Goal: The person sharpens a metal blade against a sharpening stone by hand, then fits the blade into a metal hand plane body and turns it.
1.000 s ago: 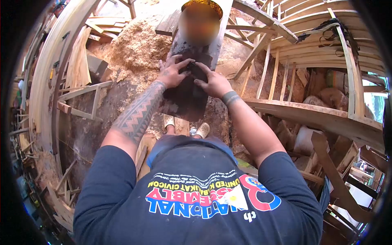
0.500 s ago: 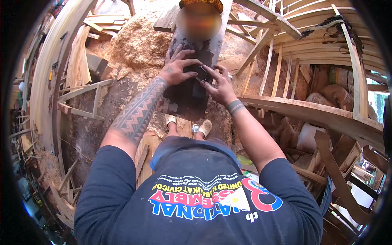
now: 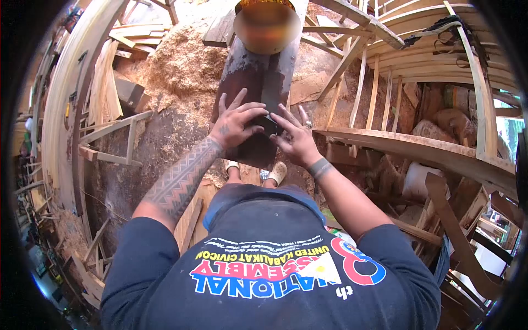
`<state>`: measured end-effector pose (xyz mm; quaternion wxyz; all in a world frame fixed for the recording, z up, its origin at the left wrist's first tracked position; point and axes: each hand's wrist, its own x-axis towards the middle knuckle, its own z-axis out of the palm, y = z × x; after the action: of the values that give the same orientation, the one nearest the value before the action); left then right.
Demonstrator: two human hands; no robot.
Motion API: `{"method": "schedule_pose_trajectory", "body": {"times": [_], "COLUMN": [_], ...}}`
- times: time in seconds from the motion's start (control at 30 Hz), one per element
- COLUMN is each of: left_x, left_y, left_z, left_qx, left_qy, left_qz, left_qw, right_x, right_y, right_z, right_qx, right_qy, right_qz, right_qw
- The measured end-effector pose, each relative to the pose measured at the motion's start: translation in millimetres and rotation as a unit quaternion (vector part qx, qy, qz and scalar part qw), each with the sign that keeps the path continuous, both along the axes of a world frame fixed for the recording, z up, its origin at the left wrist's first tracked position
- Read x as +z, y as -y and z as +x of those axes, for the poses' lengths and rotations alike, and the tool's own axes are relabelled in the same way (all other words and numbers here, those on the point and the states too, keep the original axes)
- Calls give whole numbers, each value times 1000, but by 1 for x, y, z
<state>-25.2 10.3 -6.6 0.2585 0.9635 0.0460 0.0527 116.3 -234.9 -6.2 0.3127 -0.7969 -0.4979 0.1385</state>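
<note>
Working over a dark, stained counter [image 3: 234, 80], with curved wooden framing [image 3: 407, 146] off to the right and wood shavings [image 3: 181, 69] on the floor to the left. Saw a round yellow-orange container [image 3: 268, 27], partly blurred, up at the counter's far end, apart from both hands. Had left hand [image 3: 234, 125] and right hand [image 3: 300, 142] over the near half, facing each other. Kept fingers [image 3: 253, 113] part-open on both, outer ones spread, with index fingers and thumbs converging around a small dark piece [image 3: 268, 125] between the hands. Couldn't tell pinch from light touch, or identify the piece. Spotted a ring [image 3: 308, 124] on the right hand. Judged best handled by fingertips at opposite edges, with light, even pressure and spare fingers out of the sightline. Probably risked slipping or skewing if pushed from one side only.
</note>
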Motion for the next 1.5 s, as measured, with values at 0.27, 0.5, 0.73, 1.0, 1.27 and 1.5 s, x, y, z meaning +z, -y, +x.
{"method": "schedule_pose_trajectory", "body": {"times": [0.27, 0.5, 0.73, 1.0, 1.27, 1.5], "left_x": [-13, -19, -25, -9, 3, -5], "left_y": [-6, -42, -38, -11, 12, -2], "left_z": [13, 39, 34, 17, 7, 12], "left_qx": [9, -32, -11, -3, 14, 15], "left_qy": [12, 40, 68, 3, -23, -17], "left_qz": [-20, -82, -38, -34, -65, -69], "left_qw": [1000, 995, 997, 999, 998, 997], "right_x": [-5, -12, -15, -11, -16, -11], "right_y": [-8, -27, -38, -14, 8, -3], "right_z": [14, 24, 30, 13, 8, 10], "right_qx": [17, 4, 3, 1, 12, 4], "right_qy": [-4, -29, -14, 31, 3, 14], "right_qz": [10, 27, 32, 8, 2, -21], "right_qw": [1000, 999, 999, 999, 1000, 1000]}}
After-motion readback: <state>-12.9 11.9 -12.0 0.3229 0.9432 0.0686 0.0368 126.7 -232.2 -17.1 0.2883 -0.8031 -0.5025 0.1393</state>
